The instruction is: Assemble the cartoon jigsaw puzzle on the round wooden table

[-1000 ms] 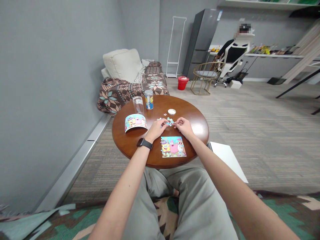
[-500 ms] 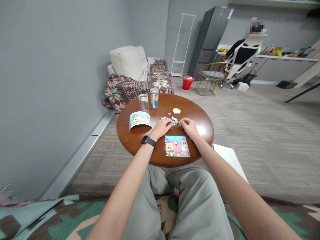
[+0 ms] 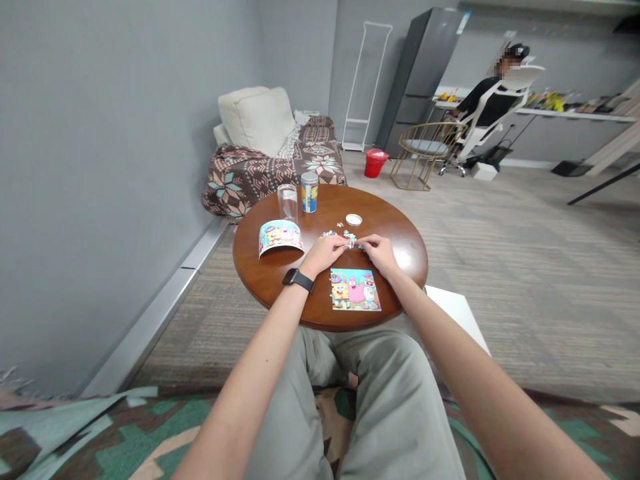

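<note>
A loose heap of small jigsaw puzzle pieces [image 3: 351, 237], mostly light blue and white, lies near the middle of the round table. My left hand [image 3: 326, 253], with a black watch [image 3: 299, 279] on its wrist, reaches into the heap from the left. Its fingers are pressed together, and what is between them is hidden. From the right my right hand [image 3: 379, 251] pinches at the heap's edge, a bluish puzzle piece [image 3: 360, 247] at its fingertips. Nearer to me lies a flat square cartoon picture [image 3: 355, 291], several small bits poking out along its left edge.
On the wooden table [image 3: 270, 283] stand a curved cartoon card [image 3: 281, 235], a clear glass [image 3: 288, 203] and a lidded cartoon tin [image 3: 309, 193]. A round lid [image 3: 353, 219] lies behind the heap. Beyond are a red bin [image 3: 375, 163], a wire chair [image 3: 425, 150] and a seated person [image 3: 483, 97].
The view has swung slightly left, so the table sits further right. Both hands stay at the heap, their fingers shifting among the pieces. The seated person in the background has turned a little.
</note>
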Available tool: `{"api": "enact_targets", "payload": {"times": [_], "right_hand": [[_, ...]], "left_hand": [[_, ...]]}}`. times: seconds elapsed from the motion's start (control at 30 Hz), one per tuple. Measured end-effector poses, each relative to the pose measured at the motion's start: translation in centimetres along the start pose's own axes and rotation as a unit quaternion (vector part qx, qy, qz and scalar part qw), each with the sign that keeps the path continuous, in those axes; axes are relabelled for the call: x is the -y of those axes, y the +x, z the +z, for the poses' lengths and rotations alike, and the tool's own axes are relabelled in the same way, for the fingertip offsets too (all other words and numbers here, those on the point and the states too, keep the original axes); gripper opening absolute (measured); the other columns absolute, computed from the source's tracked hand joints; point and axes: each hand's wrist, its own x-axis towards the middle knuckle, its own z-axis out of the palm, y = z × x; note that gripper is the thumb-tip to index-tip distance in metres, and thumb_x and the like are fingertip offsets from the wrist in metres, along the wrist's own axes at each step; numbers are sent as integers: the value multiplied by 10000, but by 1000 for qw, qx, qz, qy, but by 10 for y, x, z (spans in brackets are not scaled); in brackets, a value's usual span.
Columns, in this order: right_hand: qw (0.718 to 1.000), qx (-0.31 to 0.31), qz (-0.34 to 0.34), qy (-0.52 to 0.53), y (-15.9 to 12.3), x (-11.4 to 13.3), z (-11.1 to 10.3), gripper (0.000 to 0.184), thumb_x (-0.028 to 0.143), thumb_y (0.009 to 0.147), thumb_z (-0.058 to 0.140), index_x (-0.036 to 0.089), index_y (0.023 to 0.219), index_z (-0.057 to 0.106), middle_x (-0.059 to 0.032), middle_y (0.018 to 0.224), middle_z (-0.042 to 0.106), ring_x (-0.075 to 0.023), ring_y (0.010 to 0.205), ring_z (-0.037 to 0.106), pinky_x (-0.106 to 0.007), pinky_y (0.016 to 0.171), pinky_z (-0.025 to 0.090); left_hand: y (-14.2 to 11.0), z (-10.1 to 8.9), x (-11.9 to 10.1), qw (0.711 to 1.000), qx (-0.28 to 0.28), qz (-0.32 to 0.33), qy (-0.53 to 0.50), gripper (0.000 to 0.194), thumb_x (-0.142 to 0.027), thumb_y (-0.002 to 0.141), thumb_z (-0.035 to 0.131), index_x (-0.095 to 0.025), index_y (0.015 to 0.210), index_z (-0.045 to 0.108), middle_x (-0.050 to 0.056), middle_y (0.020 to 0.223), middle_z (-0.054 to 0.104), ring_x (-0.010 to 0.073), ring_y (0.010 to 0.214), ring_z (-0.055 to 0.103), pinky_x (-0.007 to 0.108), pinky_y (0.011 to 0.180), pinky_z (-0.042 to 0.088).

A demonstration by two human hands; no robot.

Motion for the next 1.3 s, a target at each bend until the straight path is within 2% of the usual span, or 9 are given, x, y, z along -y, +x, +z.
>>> {"api": "enact_targets", "payload": {"times": [0.17, 0.27, 0.37, 0.47, 0.6, 0.77, 1.0, 1.2, 1.3], "right_hand": [[1000, 1, 10, 0, 0, 1, -1, 226, 243, 694, 529, 210, 761, 743, -44, 786, 704, -198, 752, 639, -310, 663, 544], [999, 19, 34, 13, -1, 2, -1, 252, 212, 655, 499, 192, 765, 725, -37, 716, 686, -176, 649, 615, -298, 617, 528], [999, 17, 35, 33, -1, 3, 0, 310, 192, 611, 494, 187, 846, 697, -29, 780, 699, -134, 556, 566, -268, 542, 501], [999, -5, 25, 48, -1, 3, 0, 350, 187, 593, 500, 191, 908, 652, -27, 854, 699, -114, 523, 543, -251, 485, 481], [997, 2, 32, 63, -1, 3, 1, 257, 202, 615, 531, 193, 858, 614, -34, 798, 675, -151, 614, 618, -239, 471, 487], [995, -1, 41, 86, -1, 5, 3, 190, 226, 637, 589, 194, 824, 593, -55, 848, 671, -179, 692, 669, -229, 447, 486], [992, 1, 61, 107, 1, 4, 4, 208, 242, 643, 660, 197, 831, 584, -58, 869, 697, -198, 751, 703, -213, 431, 486], [990, -3, 60, 125, 0, 5, 4, 235, 253, 673, 671, 196, 885, 587, -61, 887, 726, -184, 736, 710, -208, 441, 504], [990, -7, 66, 128, 0, 6, 4, 244, 278, 680, 698, 195, 877, 580, -51, 855, 731, -179, 722, 712, -197, 434, 497]], "left_hand": [[0, 0, 1, 1000, 11, -3, 17, 235, -80, 851, 616, -221, 929, 788, 44, 1028, 773, 201, 968, 706, 340, 938, 527], [-1, 1, -2, 1000, 11, -21, 9, 230, -103, 846, 643, -210, 1003, 770, 50, 1006, 772, 192, 889, 710, 322, 880, 545], [-2, 0, -4, 999, 8, -34, -18, 306, -98, 849, 639, -203, 1124, 720, 42, 992, 766, 172, 851, 704, 290, 838, 549], [-1, -1, -5, 999, 4, -39, -28, 281, -102, 860, 629, -194, 1113, 711, 38, 965, 762, 170, 851, 700, 275, 837, 539], [-1, -1, -4, 999, 6, -35, -28, 192, -152, 885, 632, -204, 1041, 732, 31, 936, 765, 186, 857, 702, 290, 853, 528], [0, 2, 1, 999, 2, -18, -32, 197, -152, 934, 562, -207, 975, 747, 48, 1035, 759, 188, 912, 697, 310, 893, 519], [2, 4, 8, 1000, -22, 1, 2, 228, -45, 851, 603, -199, 946, 742, 56, 1042, 704, 192, 986, 660, 324, 942, 502], [-1, 5, 5, 998, -10, -38, -51, 258, -79, 878, 587, -178, 1098, 679, 31, 939, 702, 148, 771, 679, 284, 823, 532], [-1, 4, 4, 996, -3, -46, -77, 205, -121, 902, 580, -173, 1083, 663, 18, 896, 709, 144, 737, 682, 275, 799, 531]]}}
